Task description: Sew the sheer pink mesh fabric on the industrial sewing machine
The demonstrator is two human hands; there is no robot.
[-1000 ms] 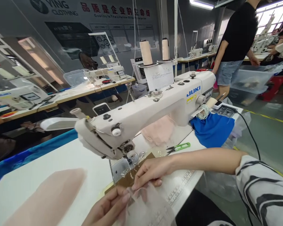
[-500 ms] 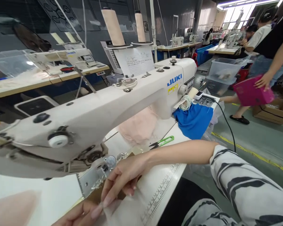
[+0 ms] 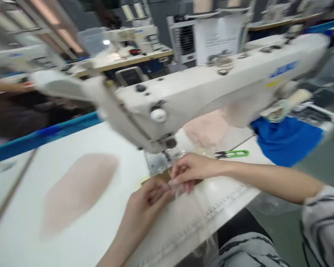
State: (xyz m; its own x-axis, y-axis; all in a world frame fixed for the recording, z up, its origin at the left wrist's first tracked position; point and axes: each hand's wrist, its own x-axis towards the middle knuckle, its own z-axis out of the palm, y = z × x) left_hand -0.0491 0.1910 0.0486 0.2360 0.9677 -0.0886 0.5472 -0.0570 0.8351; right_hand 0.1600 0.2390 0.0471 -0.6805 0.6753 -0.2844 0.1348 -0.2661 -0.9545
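Note:
My left hand (image 3: 147, 205) and my right hand (image 3: 190, 172) meet in front of the sewing machine (image 3: 189, 87), close to its needle area. Pinched between the fingertips of both is the edge of a thin, pale sheer fabric (image 3: 199, 207), which trails toward the table's front edge. Motion blur hides the fabric's exact outline. Green-handled thread snips (image 3: 235, 153) lie beyond my right wrist. Under the machine's arm rests a crumpled heap of light pink fabric (image 3: 207, 128).
A flat, blurred light pink fabric piece (image 3: 80, 189) lies on the white table (image 3: 122, 230) at left. Blue cloth (image 3: 289, 141) hangs at the table's right end. A printed ruler scale (image 3: 214, 211) runs along the front edge. Another person's arm (image 3: 8, 86) shows at far left.
The view has swung left and tilted down, bringing in the left table and the pink piece. Both hands stay together on the sheer fabric. The co-worker with the magenta box is out of view.

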